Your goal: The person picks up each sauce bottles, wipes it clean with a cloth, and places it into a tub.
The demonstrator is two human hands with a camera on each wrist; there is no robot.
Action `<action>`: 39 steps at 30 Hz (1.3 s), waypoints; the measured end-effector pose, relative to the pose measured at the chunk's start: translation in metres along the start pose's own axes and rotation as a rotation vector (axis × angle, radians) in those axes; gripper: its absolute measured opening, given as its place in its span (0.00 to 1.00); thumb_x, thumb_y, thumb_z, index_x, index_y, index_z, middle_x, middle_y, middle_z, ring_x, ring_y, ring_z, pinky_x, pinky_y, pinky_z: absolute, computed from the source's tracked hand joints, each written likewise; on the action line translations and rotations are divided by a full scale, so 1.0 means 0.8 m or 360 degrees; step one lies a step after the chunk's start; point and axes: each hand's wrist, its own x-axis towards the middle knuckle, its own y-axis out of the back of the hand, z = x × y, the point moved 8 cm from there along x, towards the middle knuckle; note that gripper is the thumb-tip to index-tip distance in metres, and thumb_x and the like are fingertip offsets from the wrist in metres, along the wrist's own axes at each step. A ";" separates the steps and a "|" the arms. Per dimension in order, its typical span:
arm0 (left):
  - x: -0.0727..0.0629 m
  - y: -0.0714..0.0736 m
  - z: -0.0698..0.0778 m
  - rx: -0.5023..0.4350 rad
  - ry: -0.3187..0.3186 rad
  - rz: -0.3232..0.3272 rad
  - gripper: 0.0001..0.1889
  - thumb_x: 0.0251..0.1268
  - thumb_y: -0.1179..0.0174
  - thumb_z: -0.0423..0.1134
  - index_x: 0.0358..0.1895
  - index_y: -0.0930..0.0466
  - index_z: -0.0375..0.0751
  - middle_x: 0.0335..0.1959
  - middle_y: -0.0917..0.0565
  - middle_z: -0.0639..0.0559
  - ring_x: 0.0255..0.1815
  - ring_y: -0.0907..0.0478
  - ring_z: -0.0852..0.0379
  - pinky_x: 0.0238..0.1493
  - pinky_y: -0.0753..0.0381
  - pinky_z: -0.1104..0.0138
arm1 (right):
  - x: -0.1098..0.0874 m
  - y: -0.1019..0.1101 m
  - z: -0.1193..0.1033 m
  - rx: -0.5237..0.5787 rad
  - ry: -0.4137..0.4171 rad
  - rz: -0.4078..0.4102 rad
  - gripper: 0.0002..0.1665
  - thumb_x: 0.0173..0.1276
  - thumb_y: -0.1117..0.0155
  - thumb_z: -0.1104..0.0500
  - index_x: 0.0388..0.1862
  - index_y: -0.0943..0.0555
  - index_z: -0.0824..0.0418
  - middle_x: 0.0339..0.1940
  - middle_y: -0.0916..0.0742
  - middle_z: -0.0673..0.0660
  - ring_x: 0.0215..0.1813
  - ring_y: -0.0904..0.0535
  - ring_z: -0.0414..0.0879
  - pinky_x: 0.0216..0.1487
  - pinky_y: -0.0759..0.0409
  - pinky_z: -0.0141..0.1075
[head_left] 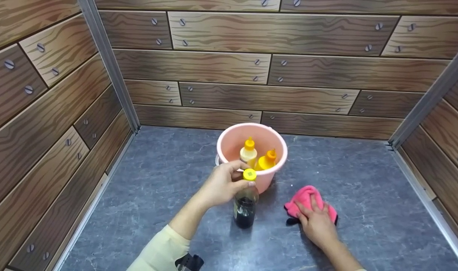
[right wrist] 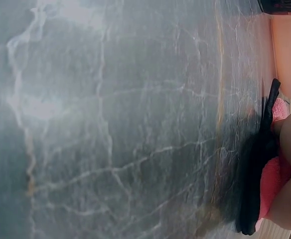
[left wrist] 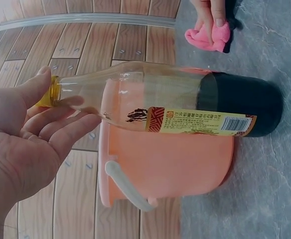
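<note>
My left hand (head_left: 223,184) pinches the yellow cap of a glass bottle (head_left: 245,210) between thumb and fingers. The bottle is upright, part-filled with dark liquid, and carries a yellow and red label, readable in part in the left wrist view. Behind it stands a pink bucket (head_left: 221,145), partly hidden by the hand and bottle. On the floor to the right, my right hand (head_left: 319,226) rests on a bunched pink cloth (head_left: 308,194) with black edging, its fingers spread over it. The right wrist view catches only part of that hand beside the cloth (right wrist: 269,184).
Inside the bucket are two squeeze bottles: a pale one (head_left: 248,154) with a yellow nozzle and a yellow one (head_left: 266,162) with an orange nozzle. A white handle (left wrist: 128,186) hangs on the bucket's side. Wood-patterned walls (head_left: 221,67) surround the grey marbled floor (head_left: 169,158).
</note>
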 end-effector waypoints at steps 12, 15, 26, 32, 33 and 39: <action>0.001 0.013 0.005 -0.0160 0.0056 -0.0008 0.11 0.71 0.31 0.29 0.52 0.18 0.30 0.38 0.10 0.43 0.27 0.20 0.58 0.28 0.21 0.70 | -0.003 -0.004 0.004 0.0030 -0.0083 -0.0096 0.25 0.80 0.37 0.55 0.73 0.20 0.56 0.80 0.38 0.78 0.68 0.47 0.97 0.74 0.51 0.78; 0.002 0.017 0.010 -0.0229 0.0094 -0.0028 0.12 0.71 0.30 0.29 0.53 0.19 0.30 0.40 0.09 0.42 0.26 0.19 0.57 0.26 0.19 0.70 | -0.003 -0.005 0.005 0.0039 -0.0089 -0.0107 0.25 0.80 0.36 0.55 0.73 0.20 0.56 0.80 0.38 0.79 0.68 0.48 0.97 0.75 0.52 0.77; 0.009 0.050 0.051 -0.0454 0.0130 -0.0026 0.13 0.70 0.31 0.26 0.55 0.19 0.30 0.42 0.10 0.36 0.35 0.13 0.54 0.37 0.10 0.64 | 0.000 -0.003 0.002 0.0016 -0.0047 -0.0048 0.24 0.79 0.35 0.55 0.71 0.18 0.56 0.79 0.36 0.78 0.67 0.45 0.97 0.74 0.49 0.77; 0.013 0.066 0.081 -0.0530 0.0086 -0.0030 0.11 0.71 0.33 0.25 0.53 0.19 0.32 0.42 0.10 0.36 0.32 0.14 0.52 0.33 0.11 0.65 | 0.001 -0.003 0.001 0.0034 -0.0050 -0.0039 0.24 0.79 0.34 0.56 0.70 0.18 0.57 0.79 0.35 0.78 0.67 0.44 0.97 0.72 0.44 0.78; 0.013 0.067 0.087 -0.0540 0.0070 -0.0028 0.11 0.71 0.33 0.25 0.53 0.19 0.31 0.43 0.10 0.35 0.32 0.14 0.52 0.33 0.11 0.65 | 0.001 -0.003 0.001 0.0036 -0.0052 -0.0046 0.24 0.79 0.35 0.56 0.71 0.18 0.57 0.79 0.35 0.78 0.67 0.44 0.97 0.72 0.44 0.78; 0.019 0.074 0.120 -0.0599 -0.0016 -0.0034 0.11 0.72 0.34 0.24 0.53 0.18 0.32 0.40 0.10 0.40 0.34 0.12 0.53 0.36 0.10 0.63 | 0.002 -0.006 0.006 0.0055 -0.0083 -0.0113 0.25 0.80 0.37 0.55 0.73 0.20 0.57 0.79 0.38 0.79 0.67 0.48 0.97 0.74 0.52 0.78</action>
